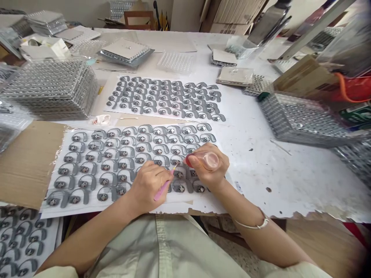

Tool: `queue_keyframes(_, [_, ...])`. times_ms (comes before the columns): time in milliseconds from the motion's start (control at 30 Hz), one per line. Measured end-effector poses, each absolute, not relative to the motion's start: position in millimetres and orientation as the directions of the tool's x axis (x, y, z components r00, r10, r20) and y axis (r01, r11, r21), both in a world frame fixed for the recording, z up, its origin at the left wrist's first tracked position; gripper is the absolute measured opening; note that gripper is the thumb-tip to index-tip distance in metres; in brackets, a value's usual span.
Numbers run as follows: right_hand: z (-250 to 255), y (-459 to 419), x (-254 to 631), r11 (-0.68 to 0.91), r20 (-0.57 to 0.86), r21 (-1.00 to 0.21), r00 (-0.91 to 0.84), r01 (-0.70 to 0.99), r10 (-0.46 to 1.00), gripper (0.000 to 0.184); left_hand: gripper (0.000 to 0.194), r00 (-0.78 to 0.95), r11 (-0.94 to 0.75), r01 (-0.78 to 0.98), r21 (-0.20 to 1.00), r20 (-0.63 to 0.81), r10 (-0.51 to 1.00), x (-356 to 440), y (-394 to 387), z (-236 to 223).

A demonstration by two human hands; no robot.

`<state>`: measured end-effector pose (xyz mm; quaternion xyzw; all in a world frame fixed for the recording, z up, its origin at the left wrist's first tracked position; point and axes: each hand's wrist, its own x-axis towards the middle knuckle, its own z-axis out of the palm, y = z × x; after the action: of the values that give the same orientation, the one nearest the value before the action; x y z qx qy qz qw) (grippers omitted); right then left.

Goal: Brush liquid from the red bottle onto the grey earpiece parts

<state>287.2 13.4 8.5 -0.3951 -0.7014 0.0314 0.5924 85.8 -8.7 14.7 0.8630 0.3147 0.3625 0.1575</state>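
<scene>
My left hand [149, 183] is closed around a slim pink tool [161, 191] like a pen, its pale tip angled up and to the right over the parts. Gripped in my right hand [213, 175] is a small clear squeeze bottle [211, 160], tipped over, its red end pointing left toward the tool's tip. Both tips are close together above a grey hook-shaped part [177, 161] with a round shiny centre; whether they touch it I cannot tell. Rows of similar parts lie on the white sheet [95, 210] under my hands.
Behind lies a second sheet of the same parts [165, 96]. Tall stacks of filled clear trays [49, 88] stand at left, and another tray stack [307, 119] at right. A cotton swab [129, 118] lies between the sheets. More parts [21, 235] lie below the table's left edge.
</scene>
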Motion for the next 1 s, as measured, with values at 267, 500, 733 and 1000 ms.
queue_keyframes(267, [7.0,11.4,288.6,0.686,0.818,-0.469,-0.019,0.556,0.575,0.011,0.012,0.547,-0.754,0.424,0.502,0.521,0.655,86.0,-6.8,16.2])
queue_keyframes(500, [9.2,10.6,288.5,0.7,0.814,-0.467,-0.047,0.54,0.58,0.01,0.013,0.55,-0.705,0.421,0.571,0.457,0.699,85.5,-2.3,21.2])
queue_keyframes(733, [8.8,9.5,288.8,0.705,0.817,-0.455,-0.059,0.544,0.574,0.01,0.016,0.574,-0.655,0.435,0.618,0.37,0.731,82.7,2.3,27.7])
queue_keyframes(1000, [7.6,8.5,289.1,0.704,0.808,-0.473,-0.057,0.53,0.586,0.012,0.011,0.565,-0.57,0.451,0.687,0.274,0.778,82.0,10.0,30.9])
